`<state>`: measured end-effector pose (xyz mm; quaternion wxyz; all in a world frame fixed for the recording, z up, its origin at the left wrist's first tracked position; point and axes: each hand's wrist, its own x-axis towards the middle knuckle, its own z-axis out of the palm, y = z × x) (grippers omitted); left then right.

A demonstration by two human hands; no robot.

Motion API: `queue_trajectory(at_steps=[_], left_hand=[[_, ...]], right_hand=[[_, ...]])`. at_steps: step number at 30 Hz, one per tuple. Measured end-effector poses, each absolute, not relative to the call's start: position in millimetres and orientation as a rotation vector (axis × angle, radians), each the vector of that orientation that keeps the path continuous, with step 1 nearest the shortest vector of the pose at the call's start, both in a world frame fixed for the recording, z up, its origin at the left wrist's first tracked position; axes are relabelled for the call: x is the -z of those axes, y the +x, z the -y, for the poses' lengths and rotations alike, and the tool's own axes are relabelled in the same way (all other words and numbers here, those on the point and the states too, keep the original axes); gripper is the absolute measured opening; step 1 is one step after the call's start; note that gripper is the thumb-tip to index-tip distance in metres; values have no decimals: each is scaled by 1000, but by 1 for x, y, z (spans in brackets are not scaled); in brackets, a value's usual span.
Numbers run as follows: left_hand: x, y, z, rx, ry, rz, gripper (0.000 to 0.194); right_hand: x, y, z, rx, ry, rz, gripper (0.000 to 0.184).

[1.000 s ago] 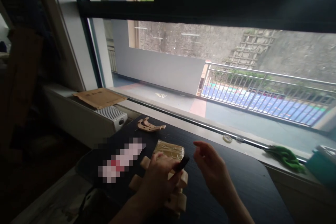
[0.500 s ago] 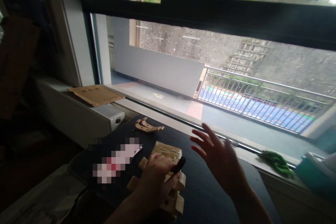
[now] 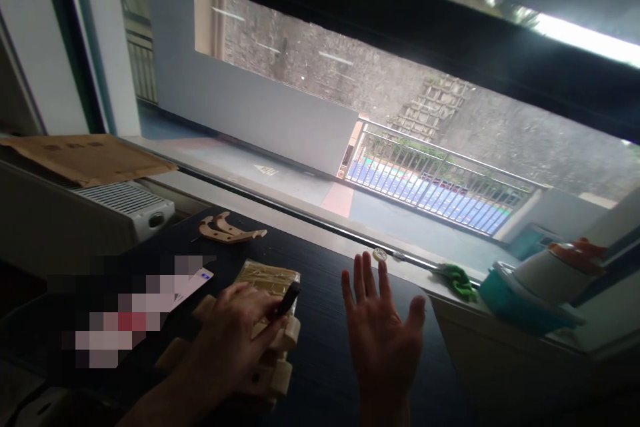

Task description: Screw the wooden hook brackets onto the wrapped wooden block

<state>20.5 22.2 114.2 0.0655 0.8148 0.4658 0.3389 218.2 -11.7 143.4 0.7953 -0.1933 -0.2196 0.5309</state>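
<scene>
My left hand is closed around a short black rod-like object, whose end sticks out past the thumb and forefinger; the rest is hidden. Under that hand lies a pale wooden assembly with rounded blocks jutting out on both sides. Just beyond the fingers is a tan piece wrapped in clear plastic. My right hand is raised above the table's right side, palm toward me, fingers stretched and apart, holding nothing.
Curved wooden pieces lie near the dark table's far edge. A blurred-out card is at left. A brown envelope rests on a radiator. Along the sill are a tape roll, green cloth and teal container.
My right hand has lifted, spread its fingers and turned its palm toward me. My left hand keeps its hold on the black object. The view has swung right and tilted.
</scene>
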Motion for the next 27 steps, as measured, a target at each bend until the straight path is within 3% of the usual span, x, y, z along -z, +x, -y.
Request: queue_trajectory(at_steps=[3,7,11,16,22,27], left_hand=[[-112,19,-23,-1040,2469,-1387,19],[-111,18,-18,-1000,2448,-1263,14],[-112,20,-12,-991,2335,-1252,6],[-117,16,-11,-925,2353,-1265,12],[-124,-1,-9,-530,2557,-1491,15],[-128,-2,-4,-333,2591,-1519,21]], right_hand=[[-142,218,8,-1103,-560,678,52],[-157,208,6,-776,-1114,1573,28],[-186,203,6,-603,-1253,2241,24],[-204,197,-2,-447,-1216,2557,20],[-214,182,-13,-293,-1152,2858,13],[-210,176,-17,-282,-1231,2813,11]])
